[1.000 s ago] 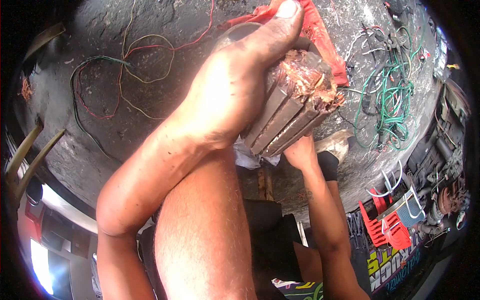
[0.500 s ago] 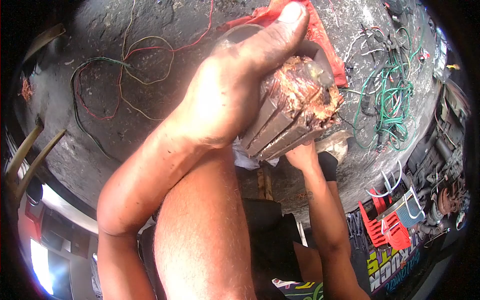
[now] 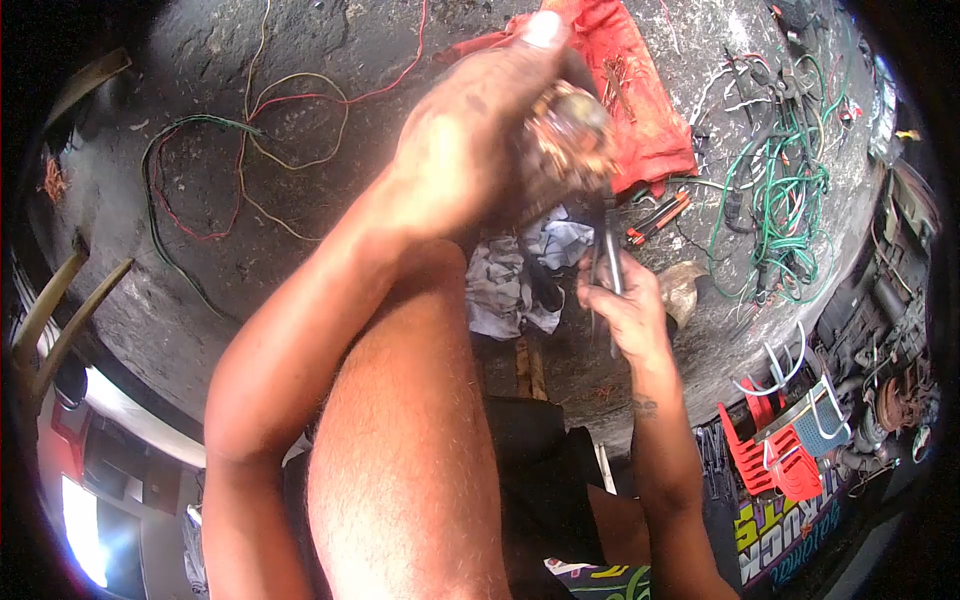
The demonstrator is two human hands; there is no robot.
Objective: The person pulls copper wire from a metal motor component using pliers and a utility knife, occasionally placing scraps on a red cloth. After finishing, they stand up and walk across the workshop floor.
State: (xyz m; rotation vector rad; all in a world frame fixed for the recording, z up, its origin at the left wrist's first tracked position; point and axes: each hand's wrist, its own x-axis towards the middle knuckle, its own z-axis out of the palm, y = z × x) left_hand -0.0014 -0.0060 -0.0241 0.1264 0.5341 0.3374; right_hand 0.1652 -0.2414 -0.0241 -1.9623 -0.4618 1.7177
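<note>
My left hand [image 3: 460, 140] is wrapped round a motor armature [image 3: 570, 135], blurred by motion, with ragged copper windings at its near end. Lower right, my right hand [image 3: 630, 305] grips a long grey metal tool [image 3: 612, 255] that points up toward the armature; its tip overlaps the armature's lower edge in this view. Crumpled grey rags [image 3: 498, 285] lie on the ground between my raised leg and the right hand. Beyond the armature, a red cloth [image 3: 650, 125] bears some copper strands.
An orange-and-black tool [image 3: 658, 218] lies beside the red cloth. Tangled green wires [image 3: 785, 215] spread over the ground to the right, with looped wires [image 3: 245, 150] at the left. Red and grey plastic pieces [image 3: 780, 450] and metal parts sit at the right edge.
My left hand has tilted and drawn the armature up and left. My right hand, mostly hidden behind it before, now shows with the grey metal tool.
</note>
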